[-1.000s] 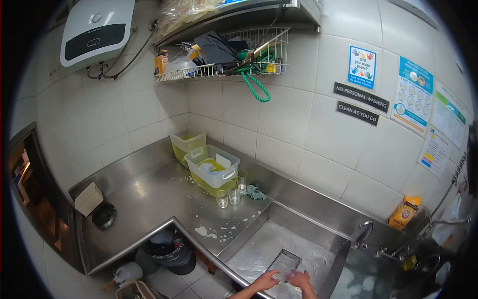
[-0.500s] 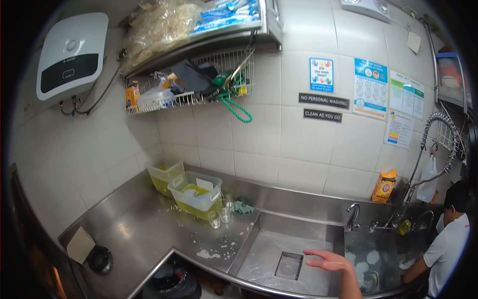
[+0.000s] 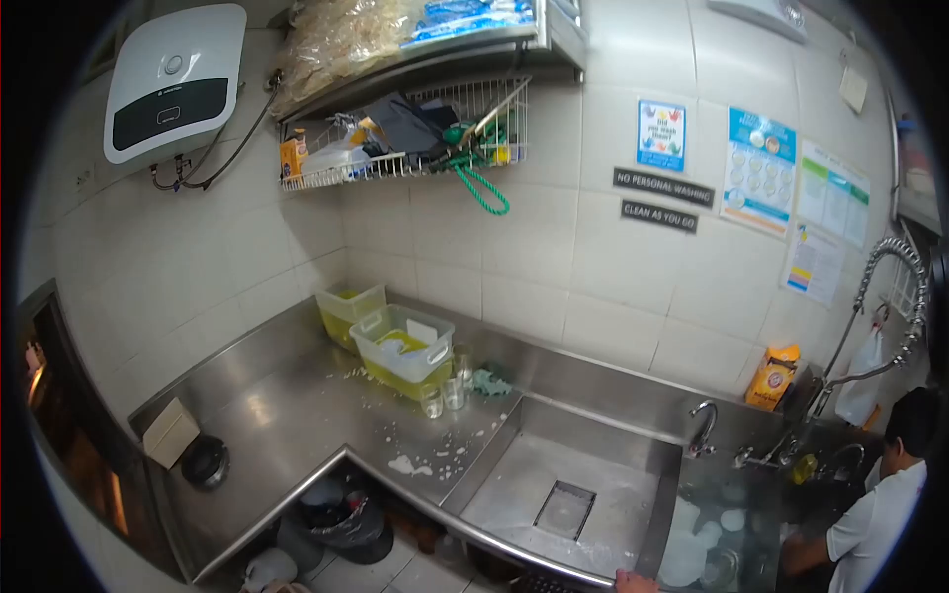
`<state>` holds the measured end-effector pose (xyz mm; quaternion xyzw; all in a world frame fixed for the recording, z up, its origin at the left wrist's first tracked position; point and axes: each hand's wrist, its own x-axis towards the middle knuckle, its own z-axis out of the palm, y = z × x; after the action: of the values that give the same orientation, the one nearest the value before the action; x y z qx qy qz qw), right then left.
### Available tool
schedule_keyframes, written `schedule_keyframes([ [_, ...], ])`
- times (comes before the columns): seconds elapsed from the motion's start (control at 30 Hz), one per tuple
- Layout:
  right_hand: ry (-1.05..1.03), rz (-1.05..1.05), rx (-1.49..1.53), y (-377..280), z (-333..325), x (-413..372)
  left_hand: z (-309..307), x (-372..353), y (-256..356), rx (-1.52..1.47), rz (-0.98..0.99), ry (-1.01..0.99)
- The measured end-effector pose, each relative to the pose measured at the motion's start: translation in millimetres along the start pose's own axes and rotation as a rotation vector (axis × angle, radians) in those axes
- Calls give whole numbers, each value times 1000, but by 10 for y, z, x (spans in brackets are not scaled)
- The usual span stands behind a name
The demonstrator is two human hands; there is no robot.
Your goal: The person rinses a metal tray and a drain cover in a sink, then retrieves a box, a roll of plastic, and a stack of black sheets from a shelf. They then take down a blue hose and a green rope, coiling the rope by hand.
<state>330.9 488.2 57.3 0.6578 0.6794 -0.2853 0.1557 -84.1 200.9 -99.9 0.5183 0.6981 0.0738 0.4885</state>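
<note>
Hand (image 3: 635,582) at front edge of steel sink (image 3: 608,460); grip partly cropped, state unclear

From the sink (image 3: 625,474), glasses (image 3: 454,395) stand on the table (image 3: 287,445) at 10 o'clock, beside a tub (image 3: 395,374); the faucet (image 3: 706,419) stands at 2 o'clock.

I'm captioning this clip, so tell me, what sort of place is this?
Probably the dishwashing area of a commercial kitchen: there's a steel sink, a coiled spray hose, and a wall sign reading "CLEAN AS YOU GO".
</note>
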Motion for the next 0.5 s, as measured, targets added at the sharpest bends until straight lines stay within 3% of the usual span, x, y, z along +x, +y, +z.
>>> schedule_keyframes([
  [0.03,145,-39,35,-56,-59,-151,2,21,76,7,31,-7],
  [0.1,82,-43,-1,-9,-69,-136,43,47,173,-22,64,27],
  [0.17,150,-32,104,-105,-166,-262,-23,10,181,-321,-122,225],
  [0.2,136,-41,112,-128,-117,-218,-144,-31,126,-314,-139,229],
  [0.27,167,-51,36,-110,-59,-218,-249,-139,16,-570,-53,293],
  [0.43,149,12,-22,-675,-65,-322,-534,-569,-130,-667,-47,552],
  [0.5,397,-375,-52,-1176,-11,-341,-661,-734,-275,-734,-52,710],
])
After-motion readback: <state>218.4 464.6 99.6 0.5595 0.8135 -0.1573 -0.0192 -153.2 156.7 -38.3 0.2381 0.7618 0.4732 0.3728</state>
